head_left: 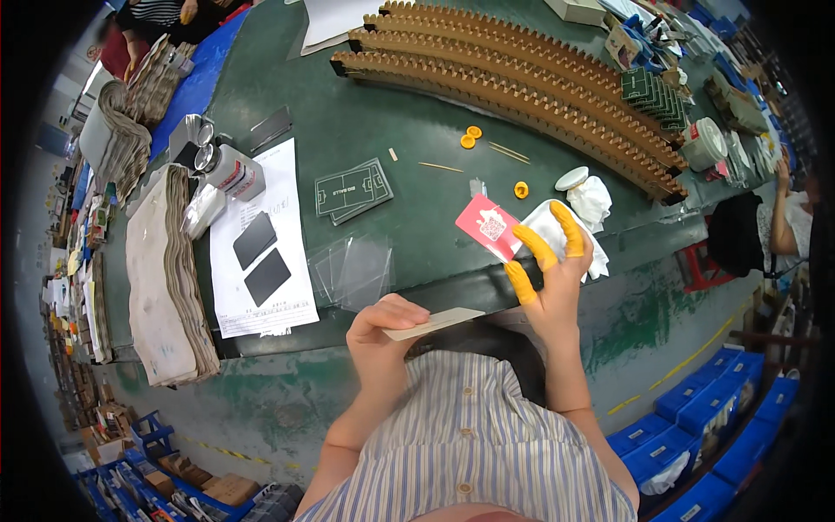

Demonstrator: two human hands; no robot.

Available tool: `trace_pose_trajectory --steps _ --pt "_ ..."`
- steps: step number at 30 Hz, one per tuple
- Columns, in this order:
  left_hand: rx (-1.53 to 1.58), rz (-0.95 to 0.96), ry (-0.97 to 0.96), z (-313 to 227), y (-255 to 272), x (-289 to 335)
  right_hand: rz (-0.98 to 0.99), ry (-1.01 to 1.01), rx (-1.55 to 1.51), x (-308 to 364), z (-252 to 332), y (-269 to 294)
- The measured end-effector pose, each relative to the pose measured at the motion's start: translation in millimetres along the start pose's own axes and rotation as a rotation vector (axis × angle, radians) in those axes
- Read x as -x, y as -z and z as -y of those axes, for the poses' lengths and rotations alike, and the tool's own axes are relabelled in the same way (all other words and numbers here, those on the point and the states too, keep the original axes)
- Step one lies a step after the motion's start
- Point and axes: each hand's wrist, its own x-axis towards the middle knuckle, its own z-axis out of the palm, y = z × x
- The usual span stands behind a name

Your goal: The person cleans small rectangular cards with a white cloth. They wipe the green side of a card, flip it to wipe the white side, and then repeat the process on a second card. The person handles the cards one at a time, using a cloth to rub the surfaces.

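My left hand [383, 329] holds a thin pale card [439, 322] by its left end, just in front of the table edge, tilted so that its face is foreshortened. My right hand [550, 274] wears yellow finger cots on the thumb and two fingers. Its thumb and one finger meet the right edge of a pink card [484, 224] with a white square code; the other fingers are spread. Behind that hand lies a white cloth [597, 261]. Two stacked green cards [352, 193] with white pitch lines and clear plastic sleeves [352, 268] lie to the left.
Long brown slotted racks [513, 83] cross the far table, with green cards [654, 96] at their right end. Yellow finger cots [470, 137], wooden sticks [509, 153] and a white tub [703, 143] lie nearer. Dark cards [267, 277] rest on a printed sheet [228, 296] beside bottles [235, 170].
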Motion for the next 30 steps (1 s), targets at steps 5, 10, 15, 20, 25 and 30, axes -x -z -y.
trace_pose_trajectory --steps 5,10,15,20,25,30 --pt "-0.027 -0.016 -0.015 1.6 0.9 -1.4 0.044 0.022 0.195 -15.6 -2.8 -9.1" --pt "-0.03 -0.035 -0.01 2.4 4.0 -1.8 0.057 0.008 0.219 -20.0 -4.4 -17.6" --pt "0.02 -0.03 0.001 1.6 7.1 -2.9 0.078 0.016 0.239 -18.7 -4.9 -20.6" --pt "-0.006 -0.009 -0.039 6.2 10.2 -3.7 0.075 0.009 0.256 -17.3 -5.2 -21.8" --pt "-0.033 -0.021 -0.055 5.3 9.7 -2.7 -0.02 -0.017 0.152 -13.7 -0.8 -18.7" --pt "-0.096 -0.025 -0.115 6.0 9.8 -3.1 -0.18 0.09 -0.043 24.6 26.8 2.5"
